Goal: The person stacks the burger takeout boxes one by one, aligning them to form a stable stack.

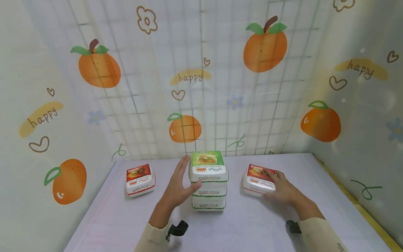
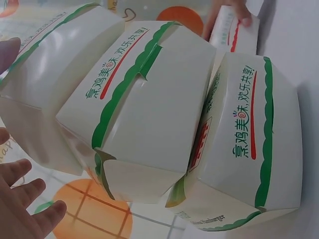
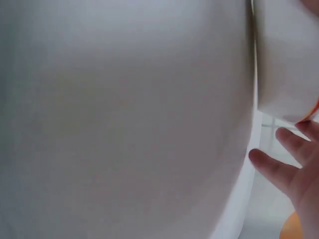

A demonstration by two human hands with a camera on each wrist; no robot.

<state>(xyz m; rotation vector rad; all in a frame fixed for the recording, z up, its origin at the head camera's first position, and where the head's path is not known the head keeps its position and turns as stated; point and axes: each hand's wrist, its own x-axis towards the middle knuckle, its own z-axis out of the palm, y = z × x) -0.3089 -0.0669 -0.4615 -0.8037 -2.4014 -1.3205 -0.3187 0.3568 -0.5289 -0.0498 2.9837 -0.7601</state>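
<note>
Three green-and-white burger boxes stand stacked mid-table, the top box [image 1: 208, 171] showing a burger picture on its green lid. My left hand [image 1: 181, 190] is at the stack's left side, fingers straight and spread, thumb by the top box's lower front edge. In the left wrist view, the middle box [image 2: 164, 94] and bottom box [image 2: 239, 134] show their green trim, and several fingers are apart from the cardboard. To the right, my right hand [image 1: 284, 189] holds a red-and-white burger box [image 1: 256, 180] between thumb and fingers. The right wrist view shows only part of that box [image 3: 289, 59].
Another red-and-white burger box [image 1: 140, 180] sits at the left on the pale table [image 1: 239, 227]. A printed curtain [image 1: 220, 45] with oranges hangs behind and beside the table, over a wire grid. Dark wrist-worn pieces [image 1: 178, 228] jut from both sleeves.
</note>
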